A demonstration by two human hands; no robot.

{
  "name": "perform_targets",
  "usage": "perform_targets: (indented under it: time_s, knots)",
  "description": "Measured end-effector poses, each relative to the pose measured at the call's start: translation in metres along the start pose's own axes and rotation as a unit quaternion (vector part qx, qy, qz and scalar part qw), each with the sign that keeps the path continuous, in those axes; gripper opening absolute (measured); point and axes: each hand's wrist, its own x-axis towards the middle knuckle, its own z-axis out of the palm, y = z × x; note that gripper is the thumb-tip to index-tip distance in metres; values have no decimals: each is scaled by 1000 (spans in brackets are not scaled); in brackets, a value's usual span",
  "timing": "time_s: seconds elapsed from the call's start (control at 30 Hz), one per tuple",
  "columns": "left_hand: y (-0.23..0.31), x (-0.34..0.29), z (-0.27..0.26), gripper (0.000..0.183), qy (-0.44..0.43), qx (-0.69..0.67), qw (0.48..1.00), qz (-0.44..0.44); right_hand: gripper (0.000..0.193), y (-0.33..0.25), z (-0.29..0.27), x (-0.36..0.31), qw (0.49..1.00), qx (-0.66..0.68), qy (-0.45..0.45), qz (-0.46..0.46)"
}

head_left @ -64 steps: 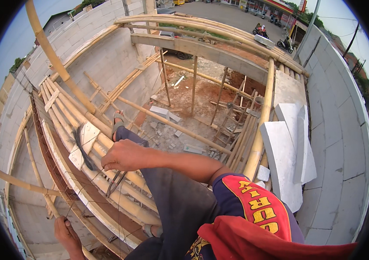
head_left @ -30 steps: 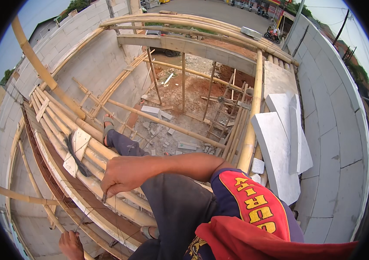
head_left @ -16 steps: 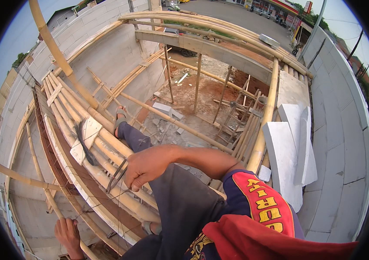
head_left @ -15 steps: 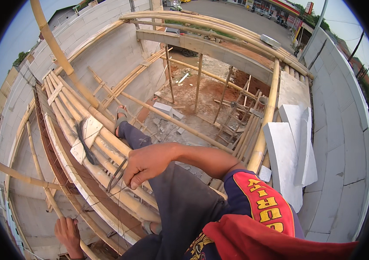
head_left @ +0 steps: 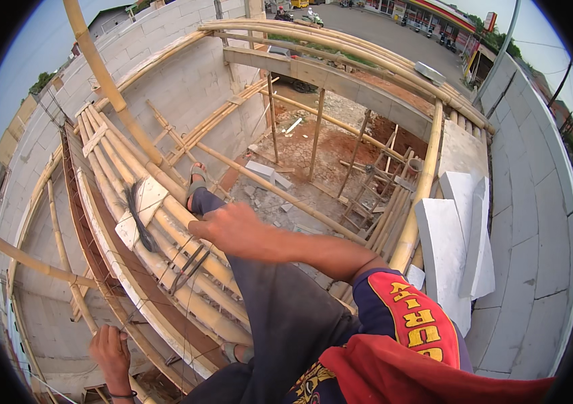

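Note:
My right hand [head_left: 232, 232] is closed, slightly blurred, above the bamboo poles [head_left: 219, 273]; what its fingers hold, if anything, is hidden. Just below it, a dark metal tool with two long arms [head_left: 189, 268], resembling pincers, lies across the poles. Left of that hand, a bundle of dark tie wire [head_left: 137, 217] rests over a pale board [head_left: 146, 205]. My left hand [head_left: 110, 350] is at the lower left with fingers curled, beside the reinforcing steel [head_left: 91, 232] in the long narrow formwork [head_left: 121, 269]. Whatever it grips is too thin to make out.
My sandalled foot [head_left: 197, 178] stands on the bamboo platform, high above a rubble-strewn floor [head_left: 286, 148]. Upright props [head_left: 316, 135] and a horizontal pole [head_left: 286, 193] cross the opening. White blocks [head_left: 441, 242] lean by the right block wall [head_left: 535, 202]. A slanting bamboo pole [head_left: 94, 57] rises at left.
My right hand has moved up and away from the pincer-like tool, leaving it fully visible on the poles. My left hand has risen slightly. The whole view has shifted a little.

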Motion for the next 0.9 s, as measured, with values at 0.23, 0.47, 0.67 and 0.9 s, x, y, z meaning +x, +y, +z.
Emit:
perform_targets:
  time_s: [0.23, 0.47, 0.67, 0.9]
  knots:
    - [14, 2, 4, 16, -63, -243, 963, -99, 9, 12, 0, 3, 986, -31, 150, -64]
    - [10, 3, 3, 7, -59, -192, 976, -79, 11, 12, 1, 1, 994, -60, 90, -26]
    - [-4, -1, 3, 11, -17, -31, 999, -17, 14, 18, -2, -3, 919, 191, -307, -158]
    - [-5, -11, 9, 20, -22, 48, 998, 26, 17, 29, -21, 4, 850, 456, -202, -170]
